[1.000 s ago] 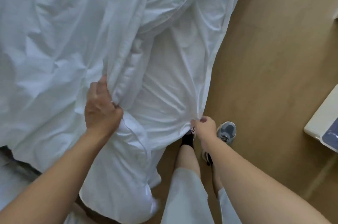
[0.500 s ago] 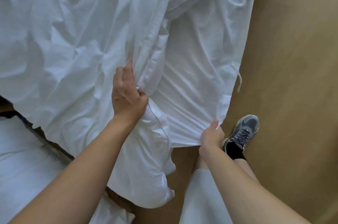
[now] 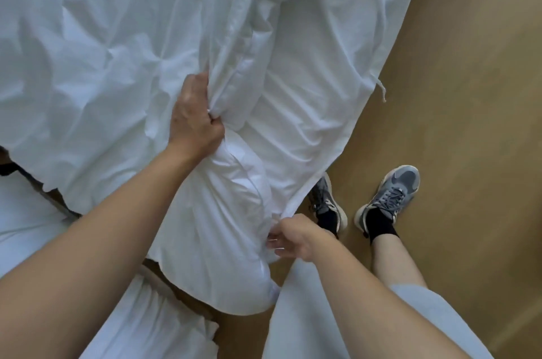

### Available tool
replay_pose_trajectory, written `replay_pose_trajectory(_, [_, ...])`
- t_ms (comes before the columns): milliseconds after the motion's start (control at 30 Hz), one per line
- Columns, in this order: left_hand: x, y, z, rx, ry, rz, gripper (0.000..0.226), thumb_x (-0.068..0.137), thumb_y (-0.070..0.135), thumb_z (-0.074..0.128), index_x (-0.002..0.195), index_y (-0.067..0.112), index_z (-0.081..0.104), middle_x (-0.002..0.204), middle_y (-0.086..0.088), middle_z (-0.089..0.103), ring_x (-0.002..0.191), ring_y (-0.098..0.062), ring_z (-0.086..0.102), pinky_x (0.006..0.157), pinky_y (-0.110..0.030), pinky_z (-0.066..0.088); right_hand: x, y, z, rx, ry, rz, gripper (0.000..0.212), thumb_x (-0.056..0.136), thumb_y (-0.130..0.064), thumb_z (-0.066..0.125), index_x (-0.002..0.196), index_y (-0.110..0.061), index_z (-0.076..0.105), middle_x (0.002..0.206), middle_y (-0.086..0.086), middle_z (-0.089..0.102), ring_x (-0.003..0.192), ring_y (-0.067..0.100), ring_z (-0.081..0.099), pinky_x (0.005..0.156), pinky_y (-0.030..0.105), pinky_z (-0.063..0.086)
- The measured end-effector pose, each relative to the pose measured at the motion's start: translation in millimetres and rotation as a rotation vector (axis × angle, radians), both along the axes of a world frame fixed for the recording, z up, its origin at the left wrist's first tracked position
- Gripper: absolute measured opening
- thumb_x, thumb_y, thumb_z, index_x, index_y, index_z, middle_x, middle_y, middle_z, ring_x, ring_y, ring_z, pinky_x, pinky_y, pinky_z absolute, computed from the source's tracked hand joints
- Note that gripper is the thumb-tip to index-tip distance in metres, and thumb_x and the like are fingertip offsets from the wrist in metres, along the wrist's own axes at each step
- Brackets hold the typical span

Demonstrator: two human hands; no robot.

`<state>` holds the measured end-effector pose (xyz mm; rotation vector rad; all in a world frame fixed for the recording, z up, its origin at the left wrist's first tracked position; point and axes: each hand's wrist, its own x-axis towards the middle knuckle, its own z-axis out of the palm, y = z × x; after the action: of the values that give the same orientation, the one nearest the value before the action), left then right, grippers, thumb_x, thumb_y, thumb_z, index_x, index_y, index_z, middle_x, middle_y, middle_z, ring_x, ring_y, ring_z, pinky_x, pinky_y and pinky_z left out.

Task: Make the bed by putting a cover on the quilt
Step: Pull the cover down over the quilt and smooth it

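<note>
Head-worn view, facing steeply down, seemingly close

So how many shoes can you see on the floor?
2: the left shoe partly behind the cover's hanging edge, the right shoe clear on the floor.

Soft, diffuse light fills the view; the white cover [image 3: 111, 44] is evenly bright, its creases casting pale grey shadows. Below the cover, wide-angle distortion stretches the forearms [image 3: 88, 241], and detail is slightly soft.
</note>
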<state>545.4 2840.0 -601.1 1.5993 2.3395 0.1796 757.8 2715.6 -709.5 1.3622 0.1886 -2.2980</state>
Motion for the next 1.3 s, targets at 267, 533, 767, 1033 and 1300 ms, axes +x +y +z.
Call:
replay_pose_trajectory(267, [-64,5,-1,-0.108,-0.221,-0.047,0.060,0.070,0.006,0.047,0.126,0.024,0.055,0.116,-0.001,0.062,0.109,-0.014,0.057,0.082,-0.006,0.039,23,-35,-9,0.046,-0.170,-0.379,0.019,0.088,-0.010,0.063,0.104,-0.003,0.070,0.098,0.020,0.073,0.082,0.027,0.066,0.075,0.039,0.057])
replay_pose_trajectory(533, [-65,-3,-16,0.010,-0.280,-0.145,0.063,0.067,0.007,0.046,0.128,0.013,0.058,0.116,0.004,0.063,0.113,-0.016,0.060,0.096,-0.030,0.050,-30,-39,23,-0.006,-0.165,-0.246,0.037,0.077,-0.047,0.076,0.096,-0.015,0.075,0.092,0.005,0.078,0.091,0.026,0.071,0.079,0.038,0.057])
replay_pose_trajectory(767, [-53,-10,-11,0.056,-0.340,-0.131,0.065,0.069,0.004,0.047,0.133,0.018,0.054,0.114,0.007,0.059,0.104,-0.001,0.051,0.085,-0.001,0.035,-20,-68,14,0.361,-0.371,-0.076,0.015,0.085,-0.017,0.061,0.070,-0.012,0.059,0.069,0.004,0.065,0.065,0.026,0.066,0.059,0.042,0.058])
replay_pose_trajectory(1033, [-25,-40,1,0.272,-0.248,0.016,0.071,0.073,0.015,0.062,0.141,0.005,0.043,0.119,-0.011,0.050,0.107,-0.024,0.052,0.095,-0.022,0.043,-19,-84,27,0.035,-0.231,-0.367,0.029,0.093,-0.036,0.066,0.074,-0.014,0.066,0.058,-0.002,0.061,0.042,0.010,0.051,0.050,0.025,0.040])
replay_pose_trajectory(1300, [88,-223,-15,-0.198,0.024,0.147,0.127,0.051,0.050,0.087,0.154,0.016,0.022,0.141,-0.018,0.038,0.126,-0.040,0.041,0.105,-0.058,0.037,-44,-92,17,0.067,-0.343,-0.258,0.020,0.099,-0.025,0.055,0.102,-0.006,0.058,0.089,0.011,0.064,0.075,0.022,0.062,0.063,0.023,0.052])
